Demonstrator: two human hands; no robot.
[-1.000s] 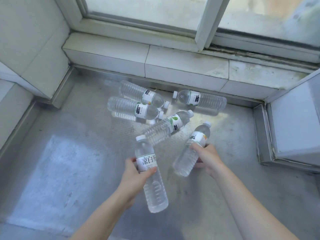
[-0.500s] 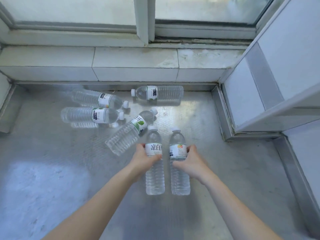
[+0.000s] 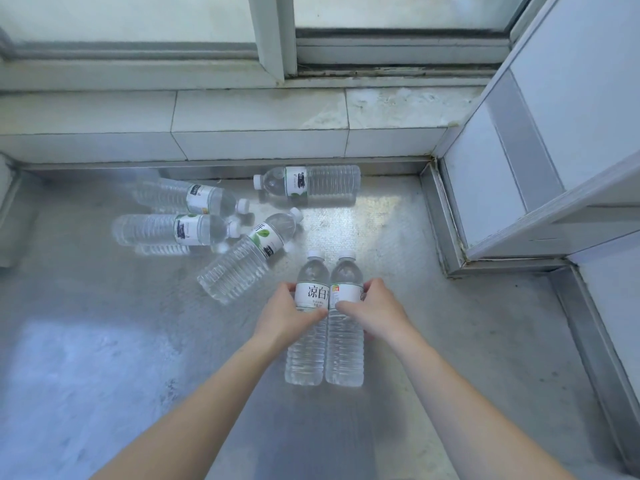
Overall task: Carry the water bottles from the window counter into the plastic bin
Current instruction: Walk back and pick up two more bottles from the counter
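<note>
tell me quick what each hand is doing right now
Left hand: closed around the left water bottle, gripping it at the label.
Right hand: closed around the right water bottle, gripping it at the label.

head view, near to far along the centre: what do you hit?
Left hand and right hand → the two held bottles → leaf-label bottle → bottle by the ledge → tiled ledge → window frame.
</note>
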